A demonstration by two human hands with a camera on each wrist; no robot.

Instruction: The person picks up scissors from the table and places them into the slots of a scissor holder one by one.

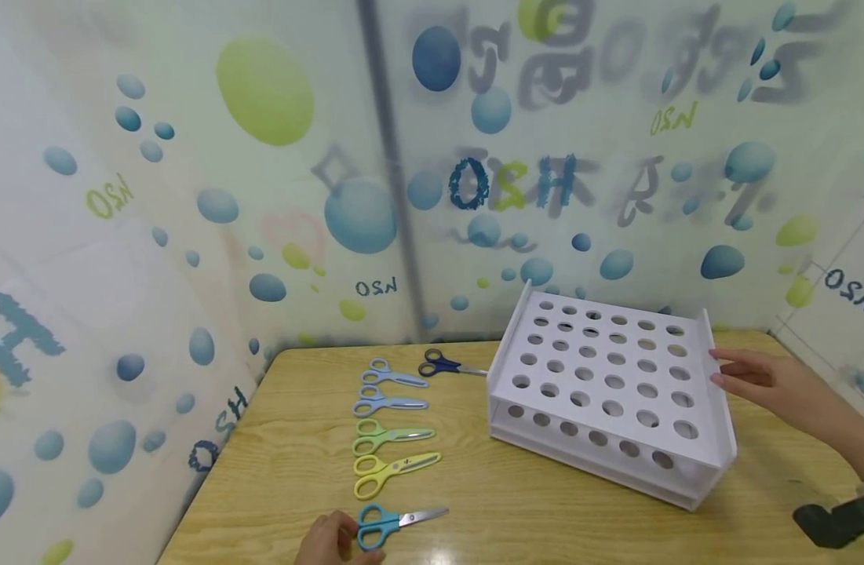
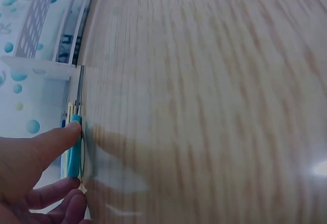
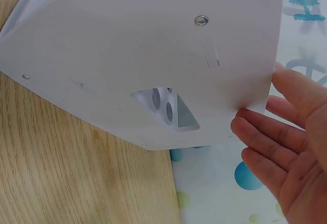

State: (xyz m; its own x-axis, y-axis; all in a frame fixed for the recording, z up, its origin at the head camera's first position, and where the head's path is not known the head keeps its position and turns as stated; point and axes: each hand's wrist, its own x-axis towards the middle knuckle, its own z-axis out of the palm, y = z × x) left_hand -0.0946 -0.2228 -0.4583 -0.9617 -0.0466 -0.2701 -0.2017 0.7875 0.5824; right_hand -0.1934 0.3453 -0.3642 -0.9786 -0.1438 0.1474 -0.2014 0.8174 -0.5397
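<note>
Teal-handled scissors (image 1: 391,521) lie on the table near its front edge, blades pointing right. My left hand (image 1: 326,540) pinches their handle loops between thumb and fingers; the left wrist view shows the thumb on the teal handle (image 2: 75,152). At the right stands a white rack (image 1: 720,416) with rows of round holes in its top. My right hand (image 1: 763,384) touches the upper edge of its right side panel (image 3: 127,45), fingers mostly straight against it. That panel has a cut-out and screws.
Above the teal pair lie yellow scissors (image 1: 385,469), green scissors (image 1: 389,435) and two light-blue pairs, one the lower light-blue scissors (image 1: 396,403). Dark-blue scissors (image 1: 442,364) reach toward the rack's left side. A patterned curtain (image 1: 333,314) borders the wooden table (image 1: 297,439).
</note>
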